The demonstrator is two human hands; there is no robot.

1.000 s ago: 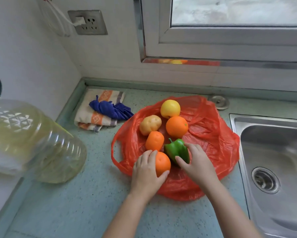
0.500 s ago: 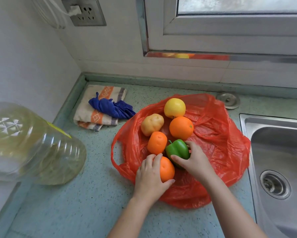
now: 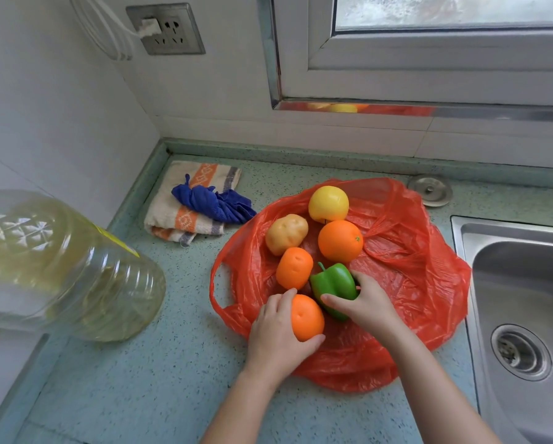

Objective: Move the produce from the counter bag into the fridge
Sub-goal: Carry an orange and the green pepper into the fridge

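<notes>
Left hand (image 3: 276, 334) grips the near orange (image 3: 307, 317), right hand (image 3: 366, 304) the pepper (image 3: 332, 283); both look light, firm, smooth: cup them around the middle.

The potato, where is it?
The potato lies on the red bag, left of the big orange and below-left of the yellow apple.

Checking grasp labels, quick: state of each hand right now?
Left hand: closed around the nearest orange, resting on the red bag.
Right hand: closed around the green pepper.
</notes>
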